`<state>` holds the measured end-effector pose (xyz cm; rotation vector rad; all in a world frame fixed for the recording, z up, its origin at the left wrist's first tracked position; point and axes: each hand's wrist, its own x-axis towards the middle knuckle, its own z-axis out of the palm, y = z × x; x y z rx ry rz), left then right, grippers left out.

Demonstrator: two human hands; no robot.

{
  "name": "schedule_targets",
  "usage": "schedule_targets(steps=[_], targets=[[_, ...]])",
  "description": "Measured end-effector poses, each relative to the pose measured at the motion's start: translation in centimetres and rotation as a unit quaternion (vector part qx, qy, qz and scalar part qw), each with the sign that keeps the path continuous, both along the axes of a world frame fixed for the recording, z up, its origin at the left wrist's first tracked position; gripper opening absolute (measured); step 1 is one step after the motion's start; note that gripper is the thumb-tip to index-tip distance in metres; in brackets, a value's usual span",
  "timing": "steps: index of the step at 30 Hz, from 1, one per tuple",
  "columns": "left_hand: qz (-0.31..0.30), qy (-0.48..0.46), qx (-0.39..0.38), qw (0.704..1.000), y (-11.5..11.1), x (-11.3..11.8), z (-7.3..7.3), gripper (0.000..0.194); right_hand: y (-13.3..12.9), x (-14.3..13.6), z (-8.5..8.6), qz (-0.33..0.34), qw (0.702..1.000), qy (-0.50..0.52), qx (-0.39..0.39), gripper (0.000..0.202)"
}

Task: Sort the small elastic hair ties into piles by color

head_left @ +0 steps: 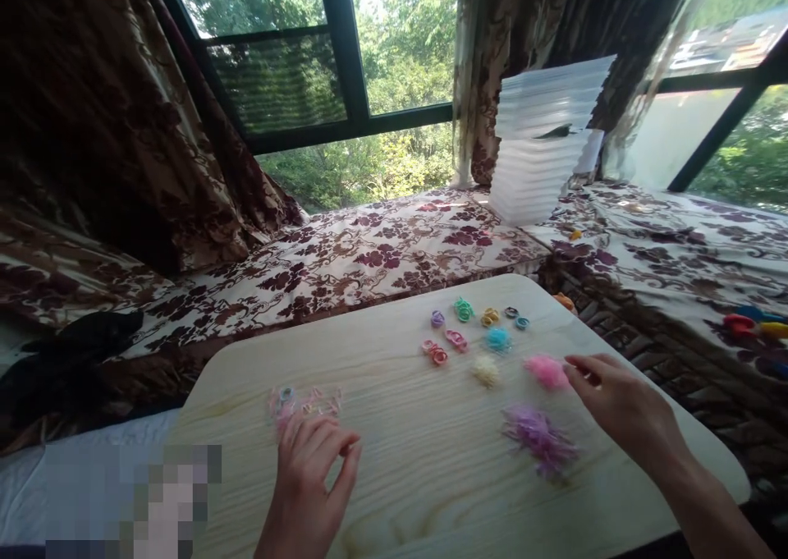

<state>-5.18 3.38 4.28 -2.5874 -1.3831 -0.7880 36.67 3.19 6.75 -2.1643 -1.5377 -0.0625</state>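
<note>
My left hand (317,465) is at the left of the light wooden table (394,460), at the near edge of a loose scatter of pale pink and whitish small bands (320,400). Its fingers are bent, with thumb and index tips together; anything between them is too small to make out. On the right, my right hand (621,395) is closed in a pinch beside a bright pink heap of small bands (546,372); what it pinches is hidden. A purple heap of bands (540,440) lies below it, slightly blurred.
Further piles lie beyond: cream (485,371), turquoise (498,340), green (463,309), and several small ring clusters, including red ones (434,352). White foam sheeting (535,148) stands on the floral-covered ledge (382,247) behind the table. Colourful objects (739,325) sit at far right.
</note>
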Motion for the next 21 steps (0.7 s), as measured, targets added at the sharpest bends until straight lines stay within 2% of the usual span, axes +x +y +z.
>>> schedule_targets(steps=[2, 5, 6, 9, 13, 16, 21], targets=[[0.019, -0.007, -0.016, 1.0, -0.2, -0.6, -0.1, 0.012, -0.4, -1.3, 0.6, 0.021, 1.0, -0.013, 0.018, 0.033], [0.066, -0.025, -0.058, 0.996, -1.0, -1.2, 0.0, 0.015, -0.4, -5.2, 0.6, 0.119, 0.991, -0.002, 0.068, 0.037], [0.094, -0.036, -0.073, 0.992, -1.3, -1.3, 0.1, 0.017, -0.2, -7.0, 0.2, 0.167, 0.982, 0.017, 0.084, 0.037], [0.144, -0.056, -0.11, 0.982, -2.1, -1.5, 0.3, 0.018, 0.3, -13.2, -1.1, 0.309, 0.945, 0.08, 0.071, 0.028], [0.163, -0.07, -0.133, 0.975, -2.7, -1.5, 0.8, 0.018, 0.5, -20.0, -2.4, 0.411, 0.902, 0.112, 0.063, 0.024], [0.157, -0.08, -0.149, 0.973, -3.0, -1.2, 1.1, 0.021, 0.2, -22.5, -2.9, 0.462, 0.879, 0.117, 0.019, 0.025], [0.165, -0.074, -0.174, 0.968, -3.5, -0.4, 1.3, 0.031, -0.1, -23.3, -3.6, 0.486, 0.87, 0.087, -0.012, 0.024]])
